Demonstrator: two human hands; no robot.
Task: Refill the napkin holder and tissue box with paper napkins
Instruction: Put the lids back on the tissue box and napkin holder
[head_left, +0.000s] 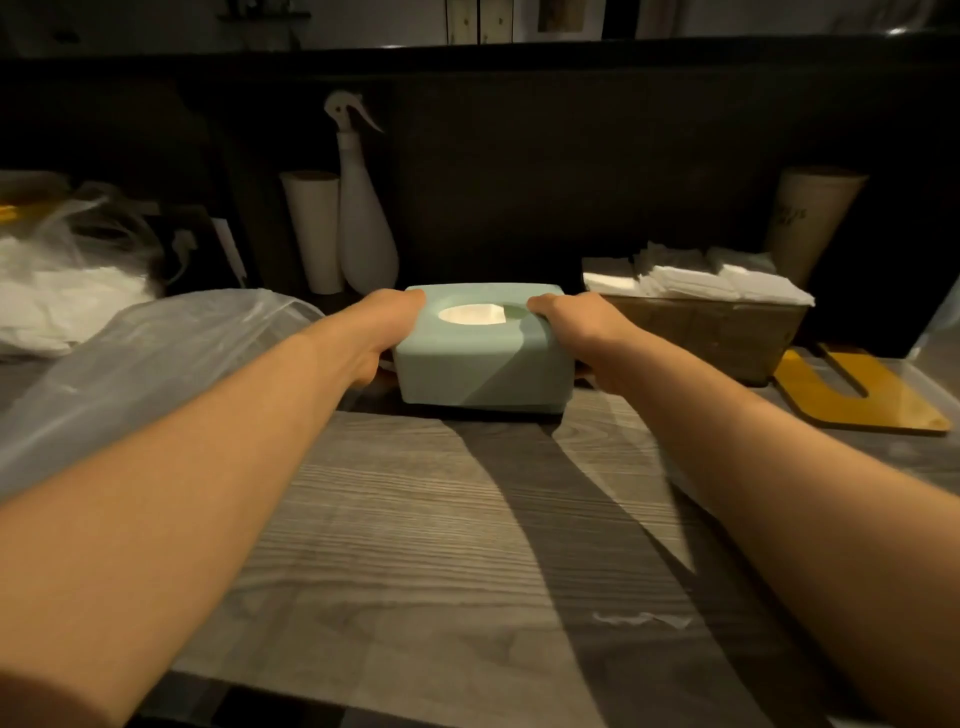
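Past the left hand there's a white spray bottle (363, 228) with a pale paper roll (314, 228) touching its left side. Crumpled clear plastic bag (156, 353) sits left of that arm. Right of the right hand, a flat yellow cutout board (852, 400) on the wood-grain table (415, 519).

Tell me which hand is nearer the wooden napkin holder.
Right. The right hand grips the right end of the green tissue box, directly beside the wooden napkin holder. The left hand has its grip on the box's far left end.
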